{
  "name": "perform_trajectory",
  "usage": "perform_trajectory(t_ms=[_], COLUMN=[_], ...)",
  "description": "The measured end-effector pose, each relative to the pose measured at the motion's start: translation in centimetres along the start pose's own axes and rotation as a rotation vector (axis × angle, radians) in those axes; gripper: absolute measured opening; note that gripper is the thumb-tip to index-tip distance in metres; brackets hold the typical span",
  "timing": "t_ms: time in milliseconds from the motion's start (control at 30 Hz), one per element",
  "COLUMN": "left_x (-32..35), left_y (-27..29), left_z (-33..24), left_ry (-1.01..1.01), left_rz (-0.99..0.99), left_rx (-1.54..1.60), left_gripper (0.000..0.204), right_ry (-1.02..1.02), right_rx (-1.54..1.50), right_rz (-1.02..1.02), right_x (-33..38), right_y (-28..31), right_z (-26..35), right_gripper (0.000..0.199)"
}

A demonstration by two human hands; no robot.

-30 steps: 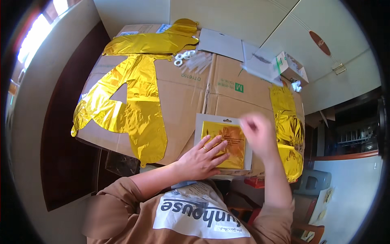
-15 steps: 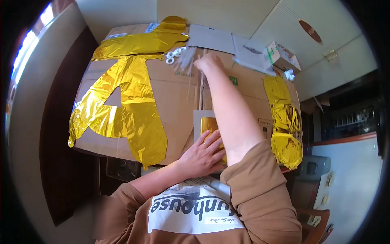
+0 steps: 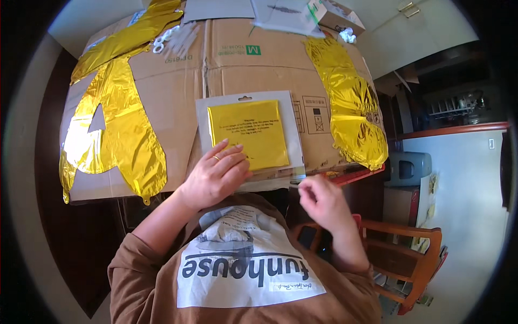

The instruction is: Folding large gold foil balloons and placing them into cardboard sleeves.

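Observation:
A flat clear plastic packet point(image 3: 298, 124) with a pale backing and a hang hole holds a folded gold foil sheet point(image 3: 245, 119). My left hand point(image 3: 216, 175) lies on its lower left part, fingers stretched out over the gold. At the packet's lower right corner, my right hand point(image 3: 324, 202) is closed in a pinch beside the clear lower edge. Whatever its fingertips hold is too small to make out. The packet rests near the front edge of a large cardboard box point(image 3: 172, 102).
Left on the box lie an A-shaped gold foil balloon point(image 3: 116, 129) and another foil balloon point(image 3: 124, 40). A third balloon point(image 3: 353, 108) lies right. White rings point(image 3: 158, 44), a grey card point(image 3: 218, 9) and an open carton point(image 3: 342, 19) sit at the back. A wooden chair point(image 3: 402, 264) stands right.
My right hand has come back from the far side of the box to the packet's lower right corner. My left hand stays on the packet. The view has tilted downward.

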State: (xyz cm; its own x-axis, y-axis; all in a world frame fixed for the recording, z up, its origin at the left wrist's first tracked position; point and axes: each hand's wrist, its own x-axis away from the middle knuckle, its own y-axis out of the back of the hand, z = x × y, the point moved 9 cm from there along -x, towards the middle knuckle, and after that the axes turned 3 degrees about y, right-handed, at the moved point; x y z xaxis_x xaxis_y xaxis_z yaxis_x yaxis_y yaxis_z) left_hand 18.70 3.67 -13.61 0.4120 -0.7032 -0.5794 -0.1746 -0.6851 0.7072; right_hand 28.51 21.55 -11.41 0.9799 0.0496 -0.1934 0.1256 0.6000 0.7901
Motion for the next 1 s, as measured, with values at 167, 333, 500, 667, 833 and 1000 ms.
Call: perform_trajectory(t_ms=[167, 333, 500, 667, 833, 1000], left_x=[-0.5, -0.4, -0.4, -0.4, -0.7, -1.4], left_y=[-0.3, -0.9, -1.5, -1.6, -1.4, -1.2], left_z=[0.0, -0.8, -0.8, -1.0, -0.8, -0.6], left_ry=[0.046, -0.007, -0.012, -0.039, -0.057, 0.015], left_rz=[0.015, 0.019, 0.057, 0.09, 0.097, 0.172], left_rx=[-0.003, -0.075, -0.104, -0.127, -0.14, -0.09], left_gripper=[0.024, 0.025, 0.027, 0.027, 0.024, 0.024], right_ry=[0.194, -0.011, -0.119, 0.221, 0.423, 0.322], right_rx=[0.304, 0.458, 0.087, 0.187, 0.288, 0.233], right_rz=[-0.205, -0.331, -0.18, 0.011, -0.05, -0.152], right_x=[0.3, -1.3, -1.9, -3.2, -4.5, -2.7], right_y=[-2.1, -2.6, -1.9, -1.7, -2.2, 0.1], right_z=[2.0, -1.2, -3.4, -2.7, -3.1, -2.9], right_gripper=[0.023, 0.023, 0.037, 0.041, 0.028, 0.031])
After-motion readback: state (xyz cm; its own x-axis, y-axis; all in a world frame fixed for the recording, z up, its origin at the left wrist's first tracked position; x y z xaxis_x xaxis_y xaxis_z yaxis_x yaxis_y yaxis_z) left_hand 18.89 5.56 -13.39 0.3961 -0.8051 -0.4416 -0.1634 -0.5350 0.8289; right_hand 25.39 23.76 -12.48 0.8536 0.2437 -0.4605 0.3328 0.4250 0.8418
